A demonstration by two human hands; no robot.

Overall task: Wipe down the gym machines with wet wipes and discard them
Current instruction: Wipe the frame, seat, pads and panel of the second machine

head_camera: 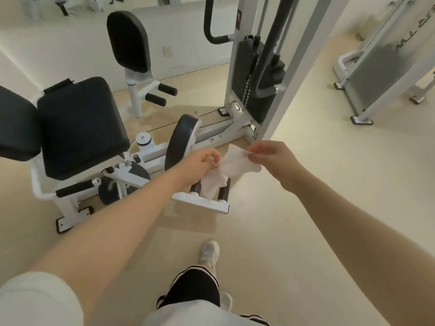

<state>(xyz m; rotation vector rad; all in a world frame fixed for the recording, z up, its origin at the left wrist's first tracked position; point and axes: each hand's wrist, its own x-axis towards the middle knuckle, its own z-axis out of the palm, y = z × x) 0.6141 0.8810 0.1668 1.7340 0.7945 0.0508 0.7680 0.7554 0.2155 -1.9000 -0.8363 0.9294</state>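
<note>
L hand [204,158] + R hand [263,153] pinching wet wipe [231,164] edges | above leg pad [180,141] | spread flat b4 wiping, keep pinch firm

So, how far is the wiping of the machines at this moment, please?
Early, by the look of it. Both hands hold a white wipe in the air: the left hand and right hand pinch it at opposite edges, spreading it open. It touches no machine. The black seat and the weight stack show no clear sign of wiping. Wiping and discarding remain; no bin is visible.
</note>
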